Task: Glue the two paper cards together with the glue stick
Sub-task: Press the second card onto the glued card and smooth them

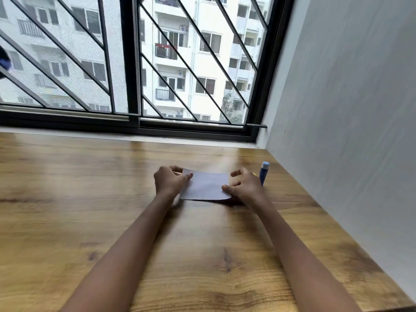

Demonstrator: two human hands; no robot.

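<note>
here, card (pixel 206 185) between hands, left (pixel 169 180), right (pixel 244 186)

A paper card (pixel 206 186) lies on the surface (pixel 90 199) in the middle of the frame. The left hand (pixel 170 180) touches its left edge, the right hand (pixel 244 184) its right edge. A glue stick (pixel 263 173) stands just right of the right hand.

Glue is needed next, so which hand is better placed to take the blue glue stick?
Right. The upright blue glue stick stands just beyond the right hand, while the left hand sits across the grey-purple paper card.
</note>
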